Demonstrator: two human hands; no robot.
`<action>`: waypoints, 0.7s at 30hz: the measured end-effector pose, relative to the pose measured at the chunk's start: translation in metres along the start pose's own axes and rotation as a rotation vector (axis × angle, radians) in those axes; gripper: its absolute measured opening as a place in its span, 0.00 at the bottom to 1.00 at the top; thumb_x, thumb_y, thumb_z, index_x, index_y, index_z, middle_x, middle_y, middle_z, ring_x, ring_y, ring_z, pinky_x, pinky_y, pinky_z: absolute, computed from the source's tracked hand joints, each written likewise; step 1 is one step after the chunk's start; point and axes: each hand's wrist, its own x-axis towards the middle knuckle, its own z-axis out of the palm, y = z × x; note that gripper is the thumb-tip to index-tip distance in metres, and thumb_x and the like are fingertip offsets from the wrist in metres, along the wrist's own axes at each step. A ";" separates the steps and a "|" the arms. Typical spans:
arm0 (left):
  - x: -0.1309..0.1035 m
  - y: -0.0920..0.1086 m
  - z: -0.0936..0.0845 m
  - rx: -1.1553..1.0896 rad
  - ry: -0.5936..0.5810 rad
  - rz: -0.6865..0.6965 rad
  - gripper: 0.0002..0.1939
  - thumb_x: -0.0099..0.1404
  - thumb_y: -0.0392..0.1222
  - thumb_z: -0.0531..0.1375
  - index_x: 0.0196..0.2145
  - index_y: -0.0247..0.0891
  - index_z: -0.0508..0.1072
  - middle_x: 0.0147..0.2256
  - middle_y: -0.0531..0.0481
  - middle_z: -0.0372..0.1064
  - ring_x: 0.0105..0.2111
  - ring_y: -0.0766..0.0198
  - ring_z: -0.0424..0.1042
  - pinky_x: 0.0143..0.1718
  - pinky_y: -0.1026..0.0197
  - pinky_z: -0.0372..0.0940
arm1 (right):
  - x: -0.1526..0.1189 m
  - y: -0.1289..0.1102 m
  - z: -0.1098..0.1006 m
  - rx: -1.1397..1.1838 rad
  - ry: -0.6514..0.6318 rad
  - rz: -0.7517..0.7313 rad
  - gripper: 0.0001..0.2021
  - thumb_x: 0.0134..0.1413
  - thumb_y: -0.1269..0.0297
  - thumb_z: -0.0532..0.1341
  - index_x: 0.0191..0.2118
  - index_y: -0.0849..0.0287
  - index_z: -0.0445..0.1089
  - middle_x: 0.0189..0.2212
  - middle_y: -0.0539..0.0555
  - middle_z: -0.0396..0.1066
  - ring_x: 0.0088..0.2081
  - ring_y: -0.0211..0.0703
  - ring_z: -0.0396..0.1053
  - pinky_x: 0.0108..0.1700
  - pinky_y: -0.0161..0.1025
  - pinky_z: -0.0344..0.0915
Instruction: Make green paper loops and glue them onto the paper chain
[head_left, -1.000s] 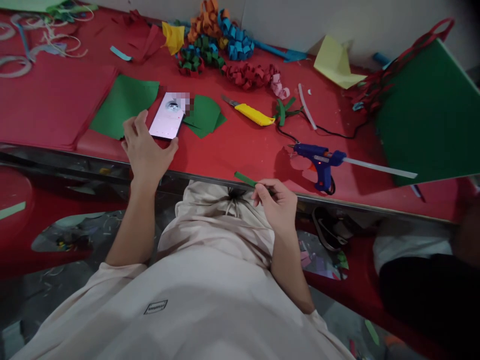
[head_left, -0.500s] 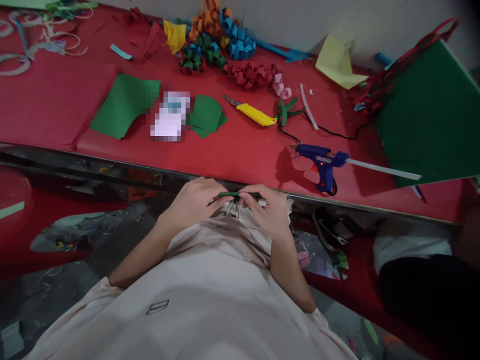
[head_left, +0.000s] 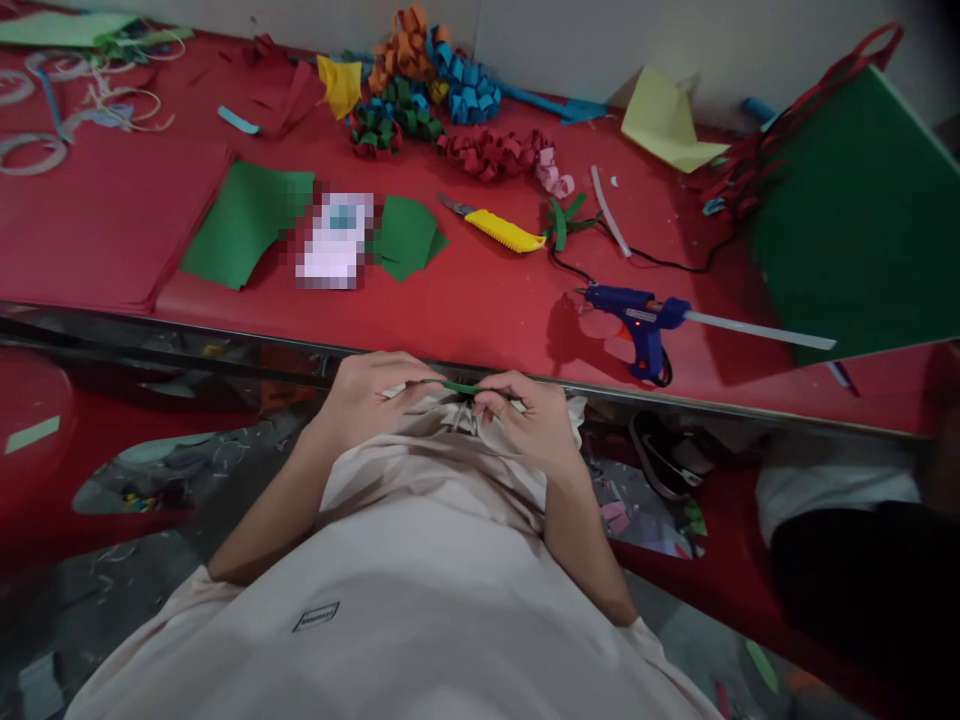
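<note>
Green strip point(head_left: 459, 387); yellow cutter point(head_left: 504, 230); blue glue gun point(head_left: 628, 303).

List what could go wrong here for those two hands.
The glue gun shows a red light, so its nozzle may be hot enough to burn.
The yellow cutter lies with its blade exposed and could nick skin.
The thin green strip, pinched by left hand and right hand, might crease or slip.

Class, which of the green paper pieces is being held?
The narrow strip between the left hand and the right hand. The large green sheet, smaller green pieces and strips by the yellow cutter lie on the table.
</note>
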 end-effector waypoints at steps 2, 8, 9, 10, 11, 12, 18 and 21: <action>0.000 -0.002 -0.004 -0.009 0.021 -0.036 0.05 0.68 0.41 0.66 0.35 0.39 0.82 0.32 0.49 0.81 0.29 0.67 0.77 0.32 0.66 0.68 | 0.001 -0.001 0.002 0.028 0.012 -0.015 0.05 0.63 0.64 0.64 0.35 0.56 0.75 0.23 0.47 0.76 0.22 0.34 0.72 0.28 0.30 0.67; -0.001 -0.008 -0.013 0.032 0.001 -0.121 0.08 0.71 0.44 0.63 0.36 0.39 0.80 0.32 0.51 0.79 0.29 0.68 0.75 0.30 0.64 0.65 | 0.001 0.004 0.004 0.043 0.027 -0.015 0.06 0.64 0.62 0.64 0.37 0.57 0.75 0.22 0.47 0.75 0.22 0.33 0.71 0.28 0.31 0.67; -0.002 -0.013 -0.016 0.103 0.083 -0.128 0.10 0.72 0.45 0.61 0.37 0.40 0.80 0.34 0.50 0.79 0.33 0.66 0.76 0.35 0.62 0.68 | 0.001 0.005 0.003 0.043 0.043 -0.013 0.06 0.64 0.62 0.64 0.37 0.57 0.74 0.22 0.47 0.74 0.22 0.33 0.70 0.29 0.30 0.67; -0.002 -0.019 -0.021 0.200 0.190 -0.137 0.11 0.73 0.47 0.60 0.40 0.40 0.80 0.36 0.48 0.79 0.38 0.63 0.77 0.41 0.58 0.69 | 0.000 0.005 0.002 0.048 0.062 -0.008 0.06 0.64 0.62 0.64 0.36 0.57 0.74 0.21 0.46 0.74 0.22 0.33 0.70 0.29 0.30 0.67; -0.002 -0.027 -0.026 0.338 0.329 -0.141 0.13 0.73 0.49 0.59 0.43 0.40 0.80 0.40 0.46 0.79 0.44 0.58 0.77 0.50 0.51 0.67 | 0.000 0.005 0.001 0.056 0.080 -0.002 0.06 0.64 0.62 0.64 0.36 0.57 0.73 0.21 0.46 0.74 0.21 0.32 0.70 0.28 0.30 0.67; -0.003 -0.035 -0.032 0.476 0.418 -0.157 0.16 0.73 0.52 0.60 0.48 0.39 0.79 0.46 0.43 0.77 0.51 0.53 0.74 0.57 0.44 0.62 | 0.000 0.006 0.001 0.066 0.095 0.006 0.06 0.64 0.62 0.64 0.36 0.57 0.73 0.21 0.46 0.73 0.21 0.32 0.69 0.28 0.31 0.66; -0.009 -0.064 -0.052 0.642 0.278 -0.274 0.28 0.69 0.56 0.62 0.63 0.48 0.70 0.69 0.39 0.56 0.69 0.33 0.51 0.61 0.29 0.50 | 0.000 0.004 0.002 0.087 0.094 0.020 0.06 0.63 0.62 0.64 0.36 0.57 0.73 0.20 0.46 0.73 0.21 0.32 0.68 0.28 0.31 0.66; -0.011 -0.065 -0.051 0.642 0.229 -0.280 0.25 0.70 0.54 0.60 0.63 0.52 0.69 0.68 0.42 0.57 0.71 0.34 0.48 0.63 0.28 0.47 | 0.000 0.004 0.003 0.084 0.087 0.020 0.06 0.63 0.62 0.63 0.36 0.57 0.73 0.21 0.46 0.73 0.21 0.33 0.69 0.29 0.31 0.66</action>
